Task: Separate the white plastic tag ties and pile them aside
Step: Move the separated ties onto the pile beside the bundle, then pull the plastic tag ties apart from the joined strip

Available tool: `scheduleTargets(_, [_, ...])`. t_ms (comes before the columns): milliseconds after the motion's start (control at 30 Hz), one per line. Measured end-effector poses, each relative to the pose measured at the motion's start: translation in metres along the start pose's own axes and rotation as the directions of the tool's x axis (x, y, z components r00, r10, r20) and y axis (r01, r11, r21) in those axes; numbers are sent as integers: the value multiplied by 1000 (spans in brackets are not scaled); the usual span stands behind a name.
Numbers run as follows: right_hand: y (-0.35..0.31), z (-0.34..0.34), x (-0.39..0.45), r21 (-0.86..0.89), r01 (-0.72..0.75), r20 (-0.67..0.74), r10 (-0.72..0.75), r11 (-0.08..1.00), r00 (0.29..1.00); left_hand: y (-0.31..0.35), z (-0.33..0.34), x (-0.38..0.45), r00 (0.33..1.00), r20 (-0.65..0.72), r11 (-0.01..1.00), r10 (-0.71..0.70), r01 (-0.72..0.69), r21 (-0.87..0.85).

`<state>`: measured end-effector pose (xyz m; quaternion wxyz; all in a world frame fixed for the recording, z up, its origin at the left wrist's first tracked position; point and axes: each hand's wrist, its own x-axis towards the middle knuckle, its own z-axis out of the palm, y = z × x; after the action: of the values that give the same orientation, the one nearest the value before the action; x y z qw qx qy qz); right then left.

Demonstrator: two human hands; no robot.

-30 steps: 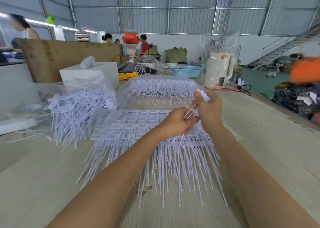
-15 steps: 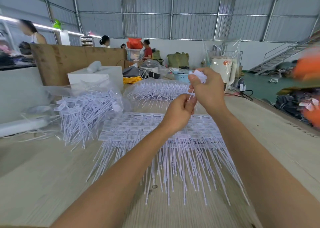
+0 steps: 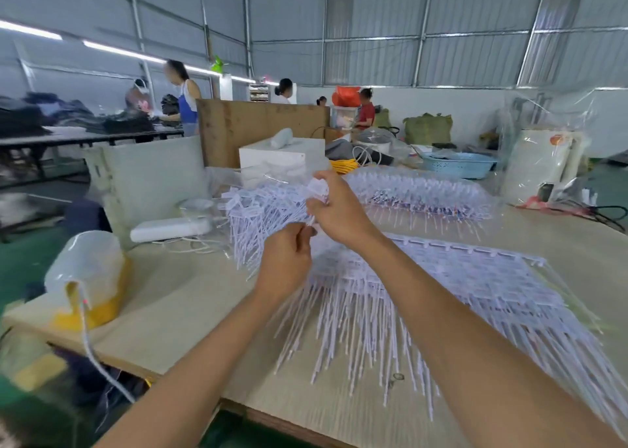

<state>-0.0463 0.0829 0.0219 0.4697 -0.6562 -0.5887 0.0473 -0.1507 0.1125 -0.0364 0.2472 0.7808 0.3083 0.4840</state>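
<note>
R hand (image 3: 339, 209) is raised over the far-left part of the pale wooden bench (image 3: 190, 308), fingers curled round the flat tag heads of a small bunch of white plastic tag ties (image 3: 317, 189). L hand (image 3: 287, 260) sits just below and beside it, thumb and fingers pinched together, prob. on the thin tails of that bunch, though motion blur hides the exact contact.

The loose pile of separated white ties (image 3: 261, 213) lies near the bench's far-left edge, right behind the hands. The big moulded sheet of joined white ties (image 3: 441, 291) lies flat across the bench middle, tails fanned toward the near edge. A clear-bagged pack of more ties (image 3: 424, 189) rests toward the far edge.

Handling, as a guess: v. light, thin, springy plastic; tails flex and tangle, smooth enough to slip. Best held at the flat rectangular heads, w/ the other hand steadying the tails near the heads. Pulling far down the tails would likely bend them or snag neighbours.
</note>
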Motion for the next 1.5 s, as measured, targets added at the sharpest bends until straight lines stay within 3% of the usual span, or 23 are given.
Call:
scheduleTargets(133, [-9,44,16,-46,31,170,-22,998,985,-42,-43,22,981,-95,969,-167,181,168])
scheduleTargets(333, [8,54,25,-182,67,201,-30,981,979,-71,-36,83,959,17,846,-284,242,475])
scheduleTargets(467, [19,40,20,-157,98,195,-66,983,979,-75,1,114,959,94,799,-268,167,578])
scheduleTargets(600, [35,20,8,-111,115,256,-83,987,963,-71,32,131,958,150,684,-242,59,727])
scheduleTargets(800, [56,-14,-9,-121,-3,197,27,993,980,-58,46,130,924,182,468,-338,-3,884])
scheduleTargets(1000, [70,-29,-20,-105,-79,119,91,991,989,3,35,99,961,172,325,-215,-96,941])
scheduleTargets(1100, [76,-36,-32,-137,-83,107,98,987,989,40,34,72,970,216,394,-106,-159,905])
scheduleTargets(1167, [81,-49,-43,-149,-108,88,122,983,989,56,40,55,939,342,578,-23,-267,771])
scheduleTargets(1200, [85,-58,-51,-156,-125,78,138,980,987,62,44,46,888,460,703,-2,-326,632])
scheduleTargets(1267, [95,-79,-66,-184,-153,43,163,971,986,67,54,32,702,710,855,48,-396,334])
scheduleTargets(1300, [102,-90,-74,-192,-173,17,179,966,984,68,60,26,624,778,872,72,-419,255])
scheduleTargets(1367, [116,-113,-90,-206,-231,-41,227,951,973,67,73,20,548,832,867,80,-450,213])
scheduleTargets(1500, [134,-146,-110,-142,-351,-87,342,925,936,62,98,21,553,830,862,64,-450,234])
